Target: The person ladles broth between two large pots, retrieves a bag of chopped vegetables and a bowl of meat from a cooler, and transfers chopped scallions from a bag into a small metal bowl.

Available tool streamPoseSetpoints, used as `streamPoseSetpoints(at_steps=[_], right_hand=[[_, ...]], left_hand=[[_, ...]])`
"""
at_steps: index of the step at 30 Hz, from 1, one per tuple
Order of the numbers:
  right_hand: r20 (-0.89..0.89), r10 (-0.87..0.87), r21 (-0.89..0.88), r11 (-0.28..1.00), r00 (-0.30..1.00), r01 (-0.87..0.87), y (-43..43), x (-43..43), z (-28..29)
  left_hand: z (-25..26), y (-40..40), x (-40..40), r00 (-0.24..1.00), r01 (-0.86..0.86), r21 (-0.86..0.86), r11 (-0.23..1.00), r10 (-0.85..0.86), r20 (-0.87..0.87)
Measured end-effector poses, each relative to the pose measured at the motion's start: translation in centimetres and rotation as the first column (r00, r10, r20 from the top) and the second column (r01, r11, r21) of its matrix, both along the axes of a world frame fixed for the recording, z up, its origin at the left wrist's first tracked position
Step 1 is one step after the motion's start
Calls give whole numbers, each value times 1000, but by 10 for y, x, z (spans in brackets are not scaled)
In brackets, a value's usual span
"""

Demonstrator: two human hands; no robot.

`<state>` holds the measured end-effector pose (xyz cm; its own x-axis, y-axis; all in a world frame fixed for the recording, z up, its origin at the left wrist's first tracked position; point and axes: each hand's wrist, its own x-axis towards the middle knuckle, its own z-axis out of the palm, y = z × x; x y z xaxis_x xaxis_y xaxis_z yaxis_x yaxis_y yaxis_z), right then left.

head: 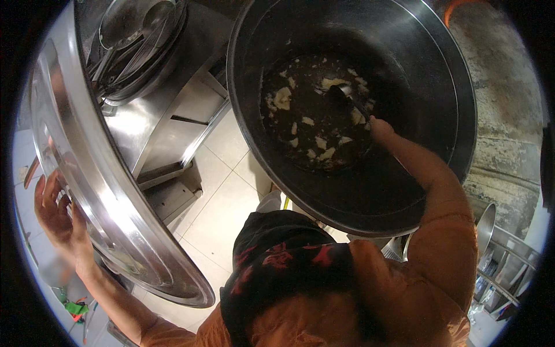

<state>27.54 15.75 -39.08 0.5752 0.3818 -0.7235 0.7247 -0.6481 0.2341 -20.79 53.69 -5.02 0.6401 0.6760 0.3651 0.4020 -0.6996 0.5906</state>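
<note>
A large dark metal pot (364,195) stands before me, with dark liquid and pale floating pieces (282,98) low inside it. My right hand (382,129) reaches in and is closed on the handle of a ladle (340,90), whose bowl is at the liquid. At the left, my left hand (63,214) is at the outer side of a big round metal lid (108,191), fingers bent at its handle, which is mostly hidden. The lid is tilted on edge, apart from the pot.
A steel counter (143,112) at the upper left bears a stack of pans and utensils (143,47). A stained wall surface (498,108) rises right of the pot. At the lower right is a metal rack (505,277). Light floor tiles (208,208) show between lid and pot.
</note>
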Motion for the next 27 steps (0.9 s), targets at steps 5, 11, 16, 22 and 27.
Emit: streamPoseSetpoints(at_steps=[5, 11, 16, 22, 27], right_hand=[[-68, 123, -162, 978, 990, -133, 20, -15, -21], [-671, -627, 3, 533, 397, 846, 29, -40, 66], [-834, -517, 78, 233, 192, 969, 21, -74, 195], [-948, -293, 153, -86, 122, 984, -43, -118, 293], [-979, -177, 162, -352, 104, 922, -113, -183, 356]], left_hand=[[5, -11, 13, 998, -63, -10, 998, 63, 25], [0, -1, 25, 1000, -26, 66, 997, 26, 11], [5, -10, 52, 993, 46, 39, 998, -50, 109], [13, -20, 81, 975, 98, 35, 995, -103, 199], [24, -38, 124, 959, 177, 90, 980, -193, 208]])
